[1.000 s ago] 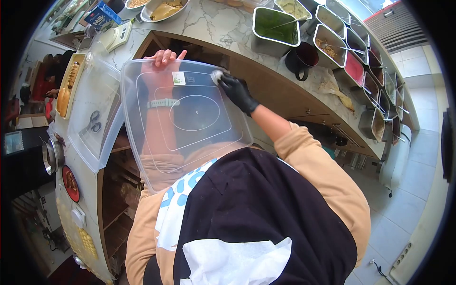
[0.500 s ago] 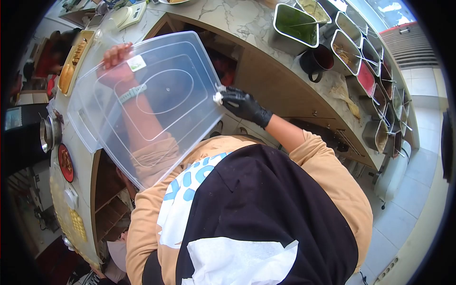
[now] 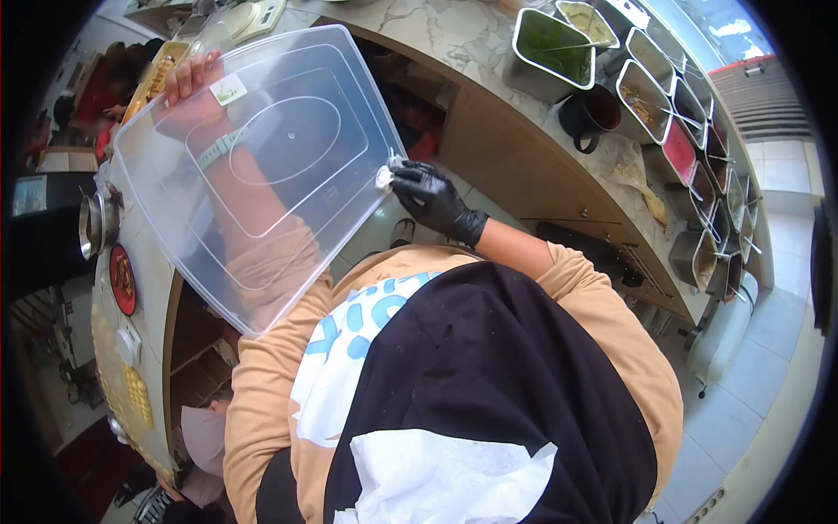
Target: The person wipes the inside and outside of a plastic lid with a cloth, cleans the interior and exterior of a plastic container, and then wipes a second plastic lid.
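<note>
Compared with the view one second earlier, the clear plastic lid [image 3: 262, 166] has swung up and toward the left of the frame, and the wad of white cloth [image 3: 384, 177] has travelled from near the lid's upper middle to its right edge. The lid is held tilted in the air in front of the person's chest, above the corner of the marble counter [image 3: 419, 31]. The left hand [image 3: 196, 92], bare and with a pale watch band at the wrist, is seen through the plastic; its fingers curl over the lid's far upper edge beside a small white-and-green sticker [image 3: 229, 89], clamped on that rim. The right hand [image 3: 429, 199], in a black glove, pinches the white cloth between its fingertips and presses it against the lid's right edge. Along the counter's far side stand a row of steel pans: one holds green contents [image 3: 550, 39], others further right hold mixed and red fillings. A dark mug [image 3: 592, 113] stands just beside the green pan. At the left of the frame the counter bears a tray of baked goods [image 3: 157, 74], a steel pot [image 3: 94, 225] and a red round plate [image 3: 122, 279]. Open shelving shows beneath the counter.
</note>
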A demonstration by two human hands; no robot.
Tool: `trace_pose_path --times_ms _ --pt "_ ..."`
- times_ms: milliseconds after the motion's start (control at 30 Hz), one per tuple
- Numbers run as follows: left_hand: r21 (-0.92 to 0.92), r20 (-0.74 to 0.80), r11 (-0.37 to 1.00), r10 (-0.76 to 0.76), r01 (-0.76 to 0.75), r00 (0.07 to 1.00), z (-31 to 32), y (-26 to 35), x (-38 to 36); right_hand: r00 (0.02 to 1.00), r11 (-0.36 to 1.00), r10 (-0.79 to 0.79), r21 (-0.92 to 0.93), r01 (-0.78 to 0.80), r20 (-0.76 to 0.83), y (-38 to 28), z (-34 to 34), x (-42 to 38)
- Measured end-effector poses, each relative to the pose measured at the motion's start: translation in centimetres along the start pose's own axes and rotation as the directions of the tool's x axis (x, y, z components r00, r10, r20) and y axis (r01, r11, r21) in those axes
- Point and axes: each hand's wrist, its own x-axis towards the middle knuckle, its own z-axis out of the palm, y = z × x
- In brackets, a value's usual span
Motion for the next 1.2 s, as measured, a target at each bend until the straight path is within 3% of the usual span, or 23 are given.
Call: trace_pose_path --times_ms 100,200,267,300,400,433,467,500,533,600,667,700,800,833,900,967,1033,1067,1100,1200 --pt "0.000 -0.038 1.000 0.024 -0.024 0.999 -1.2 1.6 1.8 0.990 0.991 -0.104 0.094 0.095 0.095 -4.5 0.2 1.5" --pt "0.243 -0.138 0.968 0.093 -0.057 0.986 3.1 -0.4 0.3 0.913 0.887 -0.404 0.266 0.377 0.052 -8.5 1.2 4.2" --pt "0.097 0.044 0.995 0.019 -0.023 0.999 3.0 -0.5 0.7 0.857 0.800 -0.496 0.458 0.388 0.140 -11.3 -0.7 6.5" --pt "0.022 0.136 1.000 -0.007 0.004 0.991 2.7 -0.3 0.9 0.833 0.736 -0.548 0.523 0.431 0.084 -11.6 -0.7 7.1" --pt "0.043 0.224 0.994 0.087 -0.099 0.971 1.8 1.4 1.7 0.843 0.795 -0.521 0.434 0.423 0.133 -7.6 -1.2 6.2" --pt "0.009 0.212 0.998 0.061 -0.064 0.975 1.8 2.4 1.9 0.900 0.816 -0.420 0.481 0.319 0.116 -4.7 -0.6 4.9" --pt "-0.026 0.199 0.999 0.040 -0.035 0.979 1.7 3.4 1.8 0.946 0.919 -0.288 0.320 0.230 0.147 -1.8 -0.8 4.1" --pt "-0.061 0.181 0.998 0.016 -0.005 0.983 1.7 4.1 1.5 0.978 0.981 -0.195 0.038 0.193 0.070 0.6 -0.7 3.1" --pt "-0.046 0.178 0.999 0.020 -0.012 0.984 1.6 4.2 1.0 0.984 0.998 -0.064 -0.019 0.068 0.169 2.1 -1.2 2.4" --pt "-0.025 0.186 0.999 0.031 -0.027 0.982 1.6 3.9 0.5 0.971 0.997 -0.072 -0.018 0.078 0.229 0.1 -1.7 2.9" --pt "-0.078 0.306 0.995 -0.033 0.060 0.951 1.1 3.2 0.7 0.913 0.966 -0.244 -0.001 0.259 0.325 -5.8 -1.8 3.8" --pt "-0.100 0.371 0.990 -0.059 0.103 0.927 1.1 2.9 1.0 0.883 0.931 -0.362 0.065 0.360 0.297 -7.8 -1.0 4.0" --pt "-0.026 0.157 0.999 0.037 -0.033 0.987 2.4 2.6 0.2 0.762 0.766 -0.629 0.294 0.572 0.158 -12.4 0.0 6.2" --pt "0.005 0.083 0.997 0.076 -0.076 0.994 2.8 2.6 -0.3 0.762 0.756 -0.621 0.397 0.520 0.184 -12.5 -0.1 6.4" --pt "0.080 -0.056 0.985 0.160 -0.156 0.985 3.3 3.1 -1.1 0.766 0.771 -0.614 0.353 0.530 0.190 -10.5 -1.0 5.6" --pt "0.068 -0.055 0.990 0.126 -0.122 0.991 3.5 4.1 -1.9 0.778 0.799 -0.598 0.218 0.560 0.195 -6.3 -0.8 4.3" --pt "0.069 -0.028 0.994 0.091 -0.089 0.995 3.0 4.4 -2.4 0.885 0.884 -0.428 0.289 0.367 0.184 -1.5 -1.2 2.3" --pt "0.079 -0.001 0.995 0.064 -0.063 0.998 1.9 4.5 -2.8 0.905 0.936 -0.337 0.199 0.291 0.260 0.0 -1.4 1.4" --pt "0.089 0.027 0.995 0.036 -0.038 0.999 1.9 4.2 -3.1 0.896 0.933 -0.355 0.155 0.324 0.268 1.2 -1.6 0.7" --pt "0.110 -0.023 0.994 0.026 -0.023 0.999 3.2 1.5 -5.4 0.797 0.933 -0.302 -0.009 0.360 0.522 4.3 -1.2 -0.5"
